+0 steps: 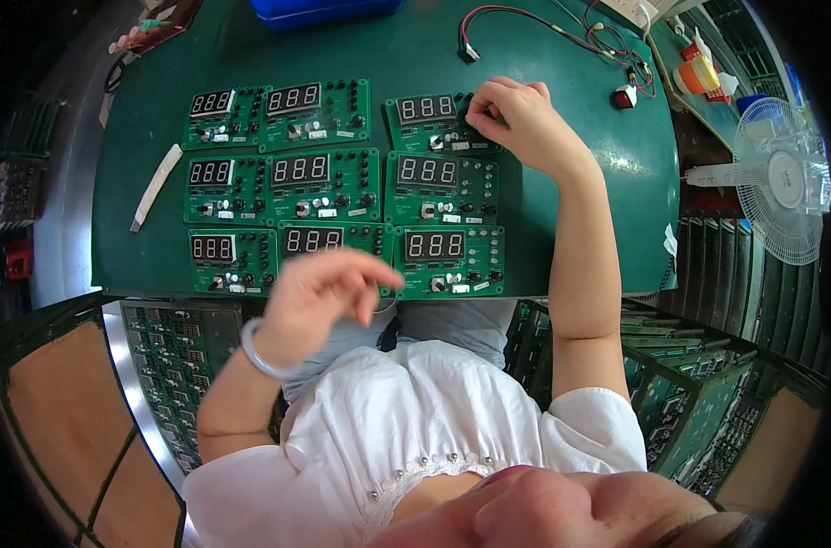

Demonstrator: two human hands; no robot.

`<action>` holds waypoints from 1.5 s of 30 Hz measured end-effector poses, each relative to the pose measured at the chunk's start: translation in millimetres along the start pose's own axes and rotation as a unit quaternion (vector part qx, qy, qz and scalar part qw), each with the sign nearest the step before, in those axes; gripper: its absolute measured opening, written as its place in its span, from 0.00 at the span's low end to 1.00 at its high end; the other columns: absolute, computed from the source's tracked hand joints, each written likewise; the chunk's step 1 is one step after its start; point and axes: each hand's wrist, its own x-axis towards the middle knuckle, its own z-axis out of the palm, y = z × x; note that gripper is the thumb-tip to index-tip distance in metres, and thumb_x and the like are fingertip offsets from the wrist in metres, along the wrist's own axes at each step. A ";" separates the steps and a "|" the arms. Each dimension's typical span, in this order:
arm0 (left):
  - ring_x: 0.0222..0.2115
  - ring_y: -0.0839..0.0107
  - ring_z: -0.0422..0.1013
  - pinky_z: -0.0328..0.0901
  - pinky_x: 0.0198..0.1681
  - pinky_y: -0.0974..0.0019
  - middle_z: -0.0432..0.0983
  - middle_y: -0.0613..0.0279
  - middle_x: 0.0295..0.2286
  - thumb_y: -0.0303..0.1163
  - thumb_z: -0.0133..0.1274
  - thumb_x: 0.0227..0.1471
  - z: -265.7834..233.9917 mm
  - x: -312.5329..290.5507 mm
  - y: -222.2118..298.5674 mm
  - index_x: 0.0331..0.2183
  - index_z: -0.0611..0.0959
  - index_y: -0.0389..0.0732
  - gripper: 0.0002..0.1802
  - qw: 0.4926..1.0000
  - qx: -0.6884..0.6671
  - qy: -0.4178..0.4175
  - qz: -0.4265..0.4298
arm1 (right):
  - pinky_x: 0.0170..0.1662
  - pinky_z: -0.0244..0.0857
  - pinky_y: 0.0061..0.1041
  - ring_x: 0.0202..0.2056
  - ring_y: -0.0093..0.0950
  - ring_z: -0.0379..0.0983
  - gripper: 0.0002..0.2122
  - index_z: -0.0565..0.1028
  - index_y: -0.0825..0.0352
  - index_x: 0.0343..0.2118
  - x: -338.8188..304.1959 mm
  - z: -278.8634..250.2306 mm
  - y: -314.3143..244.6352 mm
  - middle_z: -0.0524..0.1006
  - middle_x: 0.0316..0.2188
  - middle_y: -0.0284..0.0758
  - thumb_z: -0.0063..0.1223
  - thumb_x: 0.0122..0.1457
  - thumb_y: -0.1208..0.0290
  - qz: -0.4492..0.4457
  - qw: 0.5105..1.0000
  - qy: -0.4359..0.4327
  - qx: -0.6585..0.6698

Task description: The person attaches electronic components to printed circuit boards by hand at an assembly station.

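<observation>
Green circuit boards with three-digit displays lie in three rows on the table. My right hand (525,119) is over the right end of the far-right board (425,110), fingers pinched together; whatever they hold is hidden. My left hand (320,292), slightly blurred, hovers above the near-middle board (365,242) and covers part of it. Its fingers are apart and bent, nothing visible in them. Small black round parts stand on the left and middle boards, such as the middle board (315,183). On the middle-right board (443,187) and near-right board (447,260) the matching spots look pale.
A white strip (158,187) lies left of the boards on the green table (562,55). Red and black wires (562,32) with connectors lie at the far right. A blue bin (324,11) stands at the far edge. A white fan (781,178) is at the right; racks of boards (173,365) flank my lap.
</observation>
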 end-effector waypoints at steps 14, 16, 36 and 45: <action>0.22 0.84 0.59 0.55 0.27 0.80 0.66 0.73 0.23 0.36 0.42 0.68 25.1 -34.3 -180.0 0.40 0.81 0.37 0.16 0.921 -0.143 -0.089 -0.351 | 0.35 0.69 0.26 0.31 0.24 0.72 0.09 0.79 0.68 0.33 10.1 -0.1 3.8 0.77 0.29 0.34 0.65 0.53 0.70 0.119 0.972 0.061 0.193; 0.22 0.84 0.57 0.54 0.26 0.80 0.66 0.74 0.23 0.37 0.42 0.68 24.8 -33.8 -197.9 0.41 0.81 0.37 0.16 0.917 -0.137 -0.070 -0.367 | 0.36 0.64 0.19 0.29 0.18 0.65 0.11 0.78 0.68 0.34 11.0 4.4 6.3 0.73 0.29 0.26 0.66 0.53 0.68 0.165 0.955 0.101 0.226; 0.23 0.84 0.55 0.50 0.25 0.79 0.65 0.74 0.24 0.42 0.45 0.67 21.7 -20.6 -210.0 0.40 0.81 0.41 0.16 0.913 -0.174 -0.066 -0.364 | 0.35 0.64 0.20 0.29 0.18 0.67 0.14 0.80 0.70 0.36 10.8 3.9 -3.2 0.75 0.27 0.28 0.68 0.51 0.65 0.195 0.966 0.014 0.172; 0.22 0.85 0.55 0.50 0.25 0.79 0.66 0.74 0.24 0.41 0.47 0.66 23.7 -21.9 -216.0 0.40 0.82 0.40 0.16 0.913 -0.191 -0.050 -0.357 | 0.30 0.59 0.17 0.28 0.13 0.67 0.11 0.81 0.67 0.34 7.8 -6.0 28.4 0.77 0.26 0.24 0.65 0.56 0.64 0.285 0.907 0.027 0.308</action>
